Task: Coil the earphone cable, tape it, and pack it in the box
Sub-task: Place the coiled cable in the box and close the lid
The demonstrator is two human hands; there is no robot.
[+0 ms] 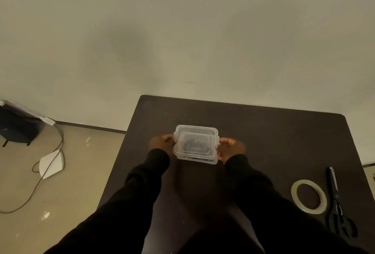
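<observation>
The left hand (pixel 160 143) and right hand (pixel 230 149) press the short ends of the box (pixel 195 144), fingers curled on its side latches. The box's long axis runs between them; the coiled cable (pixel 193 145) lies inside, lid on.

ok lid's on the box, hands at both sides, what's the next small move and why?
Probably press the side latches shut. The lid already covers the clear box with the dark coiled earphones inside, and the left hand and right hand sit right at the latches.

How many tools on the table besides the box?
2: a tape roll at the table's right side, and black scissors just right of it. None seem hidden.
</observation>
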